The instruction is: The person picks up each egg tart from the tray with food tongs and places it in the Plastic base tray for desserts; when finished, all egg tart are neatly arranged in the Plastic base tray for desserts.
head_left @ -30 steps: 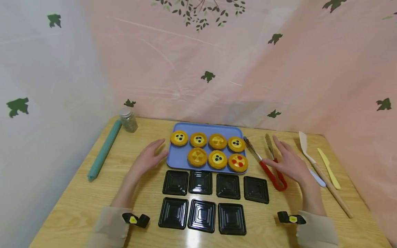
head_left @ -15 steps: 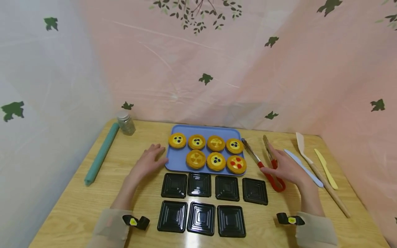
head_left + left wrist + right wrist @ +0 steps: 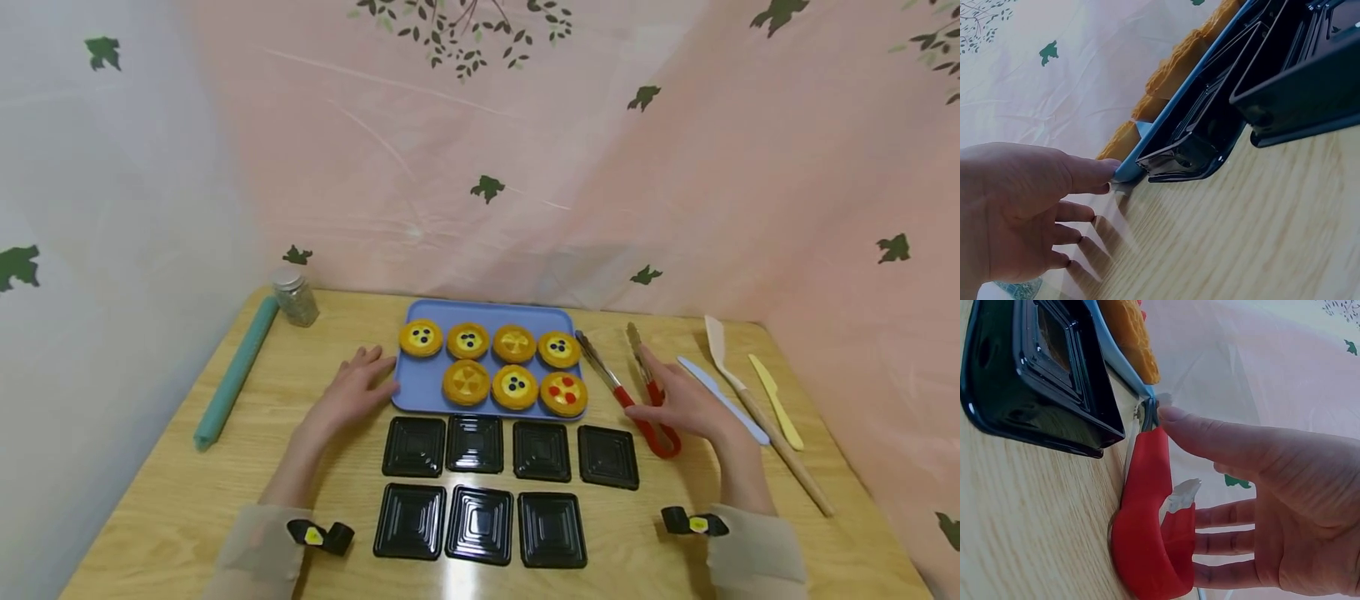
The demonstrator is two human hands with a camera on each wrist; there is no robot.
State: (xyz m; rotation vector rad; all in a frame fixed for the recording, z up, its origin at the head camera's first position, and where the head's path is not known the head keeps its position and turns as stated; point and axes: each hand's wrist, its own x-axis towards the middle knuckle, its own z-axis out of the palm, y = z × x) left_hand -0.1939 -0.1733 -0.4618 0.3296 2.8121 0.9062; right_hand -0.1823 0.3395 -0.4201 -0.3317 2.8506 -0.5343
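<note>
My left hand (image 3: 352, 392) lies at the left edge of a blue tray (image 3: 422, 398), its thumb at the rim in the left wrist view and its fingers extended over the table. Two rows of tarts (image 3: 513, 387) sit on that tray, topped with blue dots, red dots or yellow wedges. At the right, my right hand (image 3: 686, 404) spans red-handled metal tongs (image 3: 1150, 519), which lie with their arms spread. The thumb is right by one arm and the straight fingers reach past the other. Several black square plastic trays (image 3: 480, 525) stand in two rows in front.
A teal roll (image 3: 238, 371) and a glass jar (image 3: 296, 300) stand at the left. Beyond my right hand lie a blue knife (image 3: 723, 398), a spatula (image 3: 780, 442) with a wooden handle and a yellow knife (image 3: 776, 400). A pink cloth (image 3: 420, 167) hangs behind the table.
Both hands have come down: the left onto the table by the tray's edge, the right over the tongs' handles. The head view has shifted slightly; the tarts and black trays keep their places.
</note>
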